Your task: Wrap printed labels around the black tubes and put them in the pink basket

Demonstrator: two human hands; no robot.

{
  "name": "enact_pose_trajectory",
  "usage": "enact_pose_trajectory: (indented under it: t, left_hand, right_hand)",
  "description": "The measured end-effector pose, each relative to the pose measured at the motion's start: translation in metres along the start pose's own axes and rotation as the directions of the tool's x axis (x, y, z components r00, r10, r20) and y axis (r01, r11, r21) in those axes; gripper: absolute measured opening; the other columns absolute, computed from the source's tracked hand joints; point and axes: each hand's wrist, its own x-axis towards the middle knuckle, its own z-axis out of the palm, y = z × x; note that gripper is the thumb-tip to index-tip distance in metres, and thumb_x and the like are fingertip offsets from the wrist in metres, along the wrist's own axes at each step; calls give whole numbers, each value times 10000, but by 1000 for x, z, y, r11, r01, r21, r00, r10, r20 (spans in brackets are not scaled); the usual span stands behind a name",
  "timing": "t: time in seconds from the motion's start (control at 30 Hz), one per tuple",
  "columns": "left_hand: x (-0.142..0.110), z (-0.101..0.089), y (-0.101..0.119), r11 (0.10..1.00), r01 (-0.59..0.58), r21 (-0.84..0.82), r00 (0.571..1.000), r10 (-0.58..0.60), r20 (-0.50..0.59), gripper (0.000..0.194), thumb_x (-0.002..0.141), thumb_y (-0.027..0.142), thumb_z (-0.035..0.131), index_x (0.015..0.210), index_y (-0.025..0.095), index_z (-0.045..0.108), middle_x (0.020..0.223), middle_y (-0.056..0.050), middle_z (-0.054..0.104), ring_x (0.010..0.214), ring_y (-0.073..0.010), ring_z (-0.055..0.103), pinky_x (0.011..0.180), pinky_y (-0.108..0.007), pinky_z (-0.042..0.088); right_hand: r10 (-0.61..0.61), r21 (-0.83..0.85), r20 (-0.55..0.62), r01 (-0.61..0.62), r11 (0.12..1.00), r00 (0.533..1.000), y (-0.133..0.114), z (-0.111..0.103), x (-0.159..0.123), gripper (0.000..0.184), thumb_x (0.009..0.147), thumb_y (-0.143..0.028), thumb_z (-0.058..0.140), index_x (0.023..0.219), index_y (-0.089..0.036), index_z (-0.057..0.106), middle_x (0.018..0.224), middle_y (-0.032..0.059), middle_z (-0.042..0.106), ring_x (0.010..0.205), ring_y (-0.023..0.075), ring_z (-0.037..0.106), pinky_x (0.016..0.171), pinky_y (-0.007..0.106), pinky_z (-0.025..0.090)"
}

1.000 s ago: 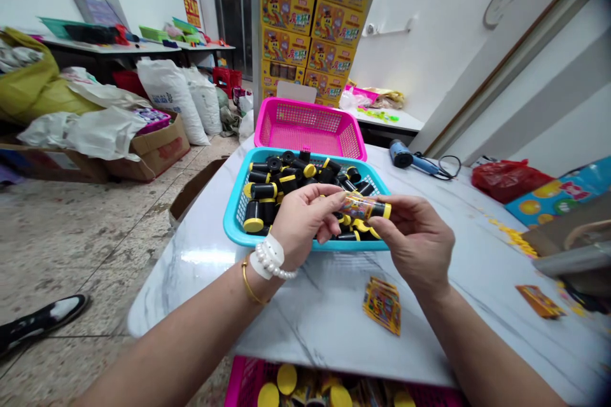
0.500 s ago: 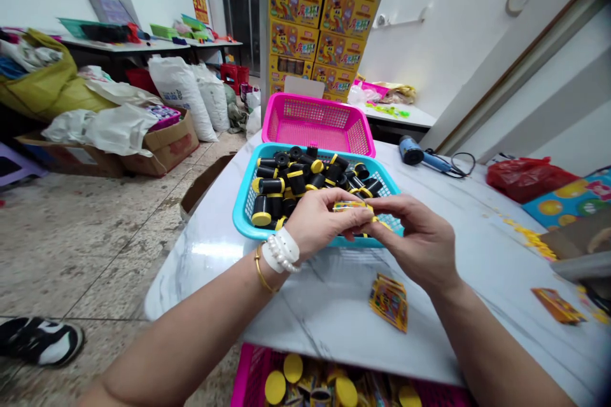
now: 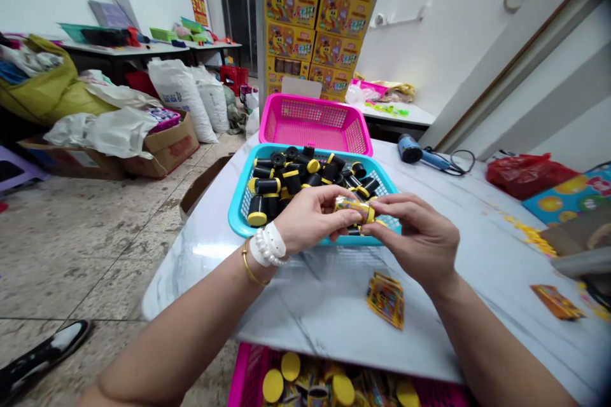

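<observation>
Fingers of left hand [image 3: 310, 219] and right hand [image 3: 420, 238] closed around 1 labelled tube [image 3: 354, 206] between them.

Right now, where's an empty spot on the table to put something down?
Bare marble table lies between the blue basket and the sticker stack, and right of that stack toward the orange packet. The basket itself is crowded with black-and-yellow tubes.

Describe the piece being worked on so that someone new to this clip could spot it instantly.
Start at the white marble table and find the blue basket full of black-and-yellow cylinders. Just in front of its near rim, the left hand and right hand meet on one small cylinder. Unlike the plain black ones, it carries a colourful printed wrap.
</observation>
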Motion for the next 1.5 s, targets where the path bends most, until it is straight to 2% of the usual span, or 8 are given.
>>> enact_pose_trajectory:
  t: [0.2,0.4,0.53,0.67,1.03,1.23,1.4,1.5]
  left_hand:
    - [0,6,1,999,-52,7,998,52,-28,239,820,296,743,958,123,653,660,25,628,498,-60,534,456,-160,443]
    - [-2,6,4,993,101,66,993,-105,55,537,842,663,628,730,139,606,557,-8,612,380,-88,538,334,-171,401]
    - [-1,3,2,995,101,-2,990,-100,101,609,831,728,590,768,123,625,602,-31,646,400,-95,573,350,-179,440]
    - [-1,1,1,990,30,-140,996,-17,92,524,749,584,785,968,130,641,743,-29,690,561,-106,646,461,-196,540]
    - [-1,4,5,980,140,-139,987,-127,93,529,745,646,753,741,150,571,534,20,619,344,-79,533,307,-159,411]
    - [-1,4,3,981,145,-128,987,-134,87,569,754,696,712,693,153,551,507,15,615,320,-90,537,294,-167,417]
    - [-2,5,7,981,159,-113,984,-149,94,540,776,658,720,705,145,567,516,13,621,332,-80,540,314,-161,425]
    - [-3,7,9,985,156,-73,988,-155,25,554,803,661,691,646,161,512,473,27,587,300,-71,504,290,-151,379]
  right_hand:
    - [381,330,-12,-356,874,925,-9,11,0,257,675,-228,913,898,-231,785,819,-1,743,726,144,721,686,278,634]
    - [361,514,419,-545,662,833,3,-4,11,413,730,-364,880,1118,-277,765,914,25,758,692,144,728,646,289,647]
    - [312,546,333,-451,705,890,6,-1,7,253,741,-269,872,984,-283,806,1039,39,692,760,150,731,608,280,658]
    - [354,592,251,-432,680,901,5,5,2,187,759,-230,853,928,-294,806,965,1,642,632,116,705,512,255,642]
    - [291,569,220,-365,737,931,0,3,-5,169,814,-221,800,942,-331,799,993,-1,580,563,103,683,443,268,618]
    - [157,275,129,-188,943,979,-8,1,-2,229,748,-211,862,953,-301,814,968,41,660,874,171,673,674,276,598]
    - [115,279,34,-120,953,993,-12,4,-6,212,767,-119,822,868,-302,790,874,0,622,731,121,631,579,240,547]
    - [87,269,98,-111,957,991,-14,3,-5,309,802,-93,779,1012,-319,781,972,16,629,786,129,643,602,247,555]
